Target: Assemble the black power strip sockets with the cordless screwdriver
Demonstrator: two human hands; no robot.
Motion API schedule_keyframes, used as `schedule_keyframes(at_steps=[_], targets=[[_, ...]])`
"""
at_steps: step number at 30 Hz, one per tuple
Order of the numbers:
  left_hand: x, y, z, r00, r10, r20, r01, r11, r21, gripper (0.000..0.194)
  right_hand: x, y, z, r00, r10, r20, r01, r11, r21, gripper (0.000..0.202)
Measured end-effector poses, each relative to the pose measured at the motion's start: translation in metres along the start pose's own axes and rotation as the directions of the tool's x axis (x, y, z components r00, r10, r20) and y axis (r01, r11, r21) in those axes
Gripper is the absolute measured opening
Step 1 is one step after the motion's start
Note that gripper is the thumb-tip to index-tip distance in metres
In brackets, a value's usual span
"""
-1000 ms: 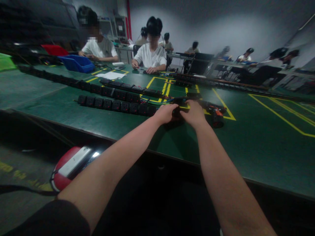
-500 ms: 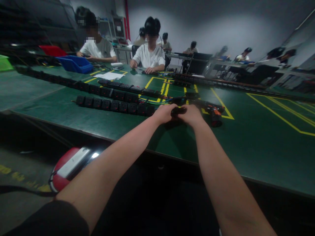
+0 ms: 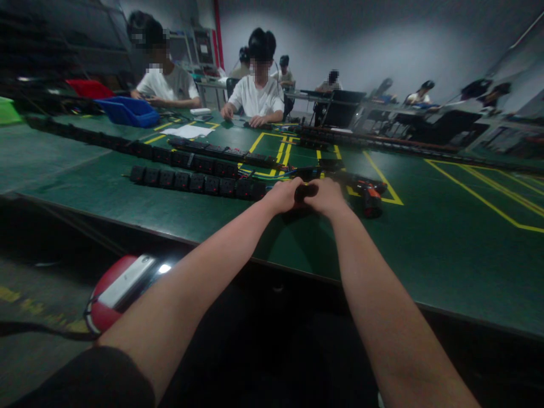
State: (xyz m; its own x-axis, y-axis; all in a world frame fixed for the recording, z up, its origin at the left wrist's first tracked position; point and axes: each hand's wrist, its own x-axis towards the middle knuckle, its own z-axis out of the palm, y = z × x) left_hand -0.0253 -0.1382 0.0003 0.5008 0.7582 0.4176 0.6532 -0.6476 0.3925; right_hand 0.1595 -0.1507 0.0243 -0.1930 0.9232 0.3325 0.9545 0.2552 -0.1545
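Note:
My left hand [image 3: 284, 194] and my right hand [image 3: 329, 195] meet near the front of the table, fingers curled round a small dark piece [image 3: 304, 194]. Its kind is hard to make out, as the fingers cover much of it. To the left of my left hand lies a row of black socket modules [image 3: 198, 183], joined in a strip. Several thin coloured wires [image 3: 259, 174] run just behind my hands. Beside my right hand, on the right, rests an orange and black power tool [image 3: 372, 202], which looks like a cordless screwdriver.
More black strips [image 3: 157, 154] lie along the green table [image 3: 425, 249], marked with yellow tape. A blue bin [image 3: 127, 111], a red bin [image 3: 89, 88] and white paper [image 3: 187, 131] are at the back left. Co-workers sit across the table. A red stool [image 3: 102, 306] stands lower left.
Both hands stay in the same place round the dark piece. The fingers of my right hand have shifted slightly on it.

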Motion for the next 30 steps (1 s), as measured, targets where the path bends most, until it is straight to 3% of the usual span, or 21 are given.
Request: schedule_keyframes(at_steps=[3,20,30], targets=[[0.0,0.0,0.0,1.0,-0.015,0.01,0.015,1.0,0.003,0.056,0.0,0.0,0.001,0.999,0.041,-0.005,-0.041,0.999,0.015,0.049],[-0.001,0.002,-0.004,0.999,-0.013,0.038,0.013,1.0,-0.011,0.054,0.001,0.007,0.007,0.999,-0.007,-0.046,0.01,0.998,0.056,0.04],[0.003,-0.003,0.004,0.999,0.027,0.017,-0.028,0.999,0.032,0.054,0.0,0.002,0.011,0.998,0.031,-0.055,-0.03,0.999,0.03,0.047]])
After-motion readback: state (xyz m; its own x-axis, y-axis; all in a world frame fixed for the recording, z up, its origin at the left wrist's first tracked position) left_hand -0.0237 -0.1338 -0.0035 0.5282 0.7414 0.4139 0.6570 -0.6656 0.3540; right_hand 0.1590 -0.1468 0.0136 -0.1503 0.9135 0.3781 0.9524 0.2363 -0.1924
